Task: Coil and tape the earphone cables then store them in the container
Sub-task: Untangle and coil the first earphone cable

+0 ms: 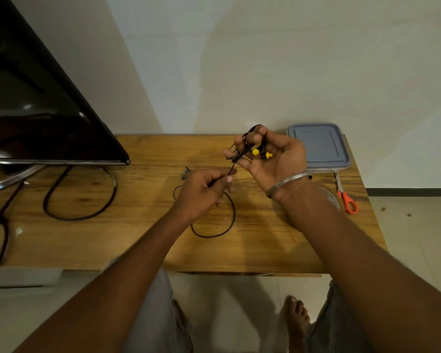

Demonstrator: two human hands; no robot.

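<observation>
Coiling is under way, not finished. A few loops of the black earphone cable (242,149) are held bunched in the right hand (270,156), fingers curled around them, with the two yellow earbuds (255,151) resting against the palm. The free run of cable is pinched between thumb and fingers of the left hand (204,189), just below the bundle. A long slack loop (233,215) is left lying on the wooden table (138,225), so more winding is judged to be needed. No tape is seen on the bundle; taping is not yet done. The container (318,146), grey lid on, is set at the far right of the table, closed, nothing stored yet. A tape roll (332,197) is partly hidden behind the right forearm, beside orange-handled scissors (346,197). Print on the roll is visible but too small and blurred to be read. No other writing or brand is made out.
</observation>
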